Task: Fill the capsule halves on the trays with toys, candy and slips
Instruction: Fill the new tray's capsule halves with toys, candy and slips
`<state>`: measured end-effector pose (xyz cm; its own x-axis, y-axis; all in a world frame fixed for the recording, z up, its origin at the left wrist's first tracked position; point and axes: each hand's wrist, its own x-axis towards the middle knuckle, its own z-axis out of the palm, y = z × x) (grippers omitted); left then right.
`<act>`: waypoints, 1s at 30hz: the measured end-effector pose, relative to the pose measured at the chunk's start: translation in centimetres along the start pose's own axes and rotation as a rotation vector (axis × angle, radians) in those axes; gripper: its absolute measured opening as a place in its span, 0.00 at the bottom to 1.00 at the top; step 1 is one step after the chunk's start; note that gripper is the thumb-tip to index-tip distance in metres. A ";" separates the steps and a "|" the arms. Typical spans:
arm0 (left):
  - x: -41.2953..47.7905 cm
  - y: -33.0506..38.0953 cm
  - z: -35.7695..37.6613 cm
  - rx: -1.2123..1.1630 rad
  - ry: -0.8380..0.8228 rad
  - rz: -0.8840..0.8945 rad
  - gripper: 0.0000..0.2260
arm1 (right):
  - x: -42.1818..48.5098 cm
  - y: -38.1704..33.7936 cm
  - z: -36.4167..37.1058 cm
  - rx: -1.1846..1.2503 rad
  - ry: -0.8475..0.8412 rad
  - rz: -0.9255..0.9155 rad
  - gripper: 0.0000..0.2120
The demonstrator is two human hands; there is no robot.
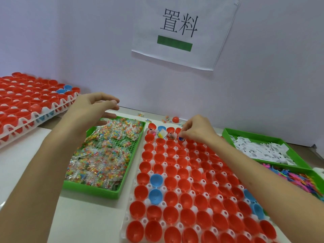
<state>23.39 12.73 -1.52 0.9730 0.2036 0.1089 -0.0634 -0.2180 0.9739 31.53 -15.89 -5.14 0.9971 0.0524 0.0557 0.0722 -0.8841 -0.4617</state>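
A white tray point(145, 220) in front of me holds several open red capsule halves point(175, 183) and a few blue ones point(156, 179). The far row holds small toys and a slip point(162, 134). My right hand point(198, 129) pinches a small toy over the far row. My left hand point(94, 109) hovers with loosely bent fingers above the green tray point(98, 190) of clear candy packets point(101, 155); it holds nothing that I can see.
A stack of white trays with filled red capsules point(26, 102) stands at the far left. At the right are a green tray of white paper slips point(263, 149) and one of colourful plastic toys point(298, 179). Loose candy and a red capsule point(175, 119) lie by the wall.
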 end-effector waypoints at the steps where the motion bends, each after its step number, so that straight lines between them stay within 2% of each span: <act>1: 0.0 0.0 0.0 0.009 -0.003 -0.005 0.05 | -0.1 0.0 0.0 0.006 0.012 -0.008 0.02; 11: 0.6 -1.2 0.0 0.138 -0.031 -0.019 0.05 | -0.6 -0.3 -1.3 0.003 0.020 -0.011 0.10; 14: 0.8 -2.1 0.1 0.273 -0.060 -0.029 0.04 | -0.3 0.0 -2.3 0.049 0.056 -0.034 0.10; 17: 1.0 -3.1 0.2 0.472 -0.181 -0.067 0.04 | 0.1 1.7 -4.0 0.117 0.165 -0.013 0.13; 19: 1.0 -3.7 0.5 0.549 -0.243 -0.087 0.06 | 0.3 3.8 -5.3 0.115 0.245 0.019 0.13; 22: 1.0 -4.3 1.1 0.570 -0.219 -0.104 0.08 | 0.1 8.2 -6.9 0.013 0.298 0.136 0.09; 27: 1.0 -4.8 2.3 0.606 -0.184 -0.131 0.08 | -2.2 16.0 -7.6 -0.179 0.211 0.354 0.11; 30: 0.9 -5.2 3.3 0.679 -0.148 -0.117 0.08 | -3.5 18.1 -7.3 -0.217 0.138 0.406 0.12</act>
<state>25.30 10.87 -7.12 0.9880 0.1403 -0.0643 0.1491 -0.7603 0.6322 29.20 -35.47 -7.27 0.9299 -0.3665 0.0328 -0.3440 -0.8976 -0.2757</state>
